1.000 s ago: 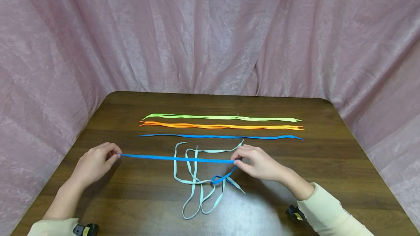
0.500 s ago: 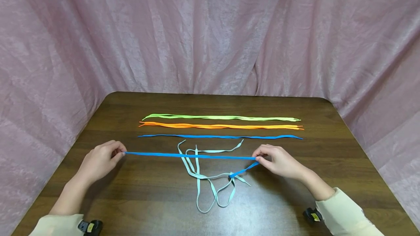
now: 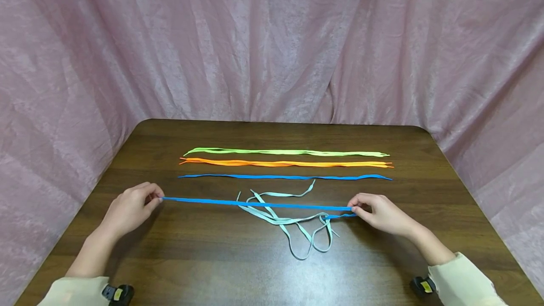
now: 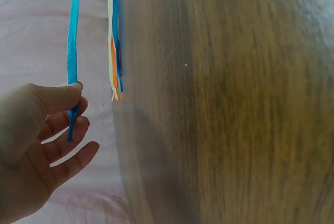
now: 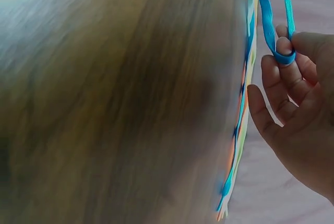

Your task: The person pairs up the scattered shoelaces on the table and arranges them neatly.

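Note:
A blue shoelace [image 3: 255, 204] is stretched nearly level above the table between both hands. My left hand [image 3: 129, 208] pinches its tipped end between thumb and forefinger; in the left wrist view the tip [image 4: 71, 127] pokes out below the thumb. My right hand [image 3: 382, 211] pinches the same lace farther along. In the right wrist view the blue lace [image 5: 267, 18] bends round at the fingers and runs back toward the pale mint laces. Those mint shoelaces [image 3: 293, 221] lie in loose loops on the table, partly under the stretched lace, and meet the blue one near the right hand.
Behind the hands, a green lace bundle [image 3: 289, 152], an orange lace bundle [image 3: 289, 163] and a single blue lace [image 3: 280, 177] lie straight, side by side. The brown wooden table [image 3: 191, 259] has rounded far corners. A pink curtain [image 3: 272, 41] hangs behind it.
My right hand has moved to the right, lengthening the stretched blue span. The mint laces have been dragged rightward and their loops have shifted. My left hand has moved only slightly right.

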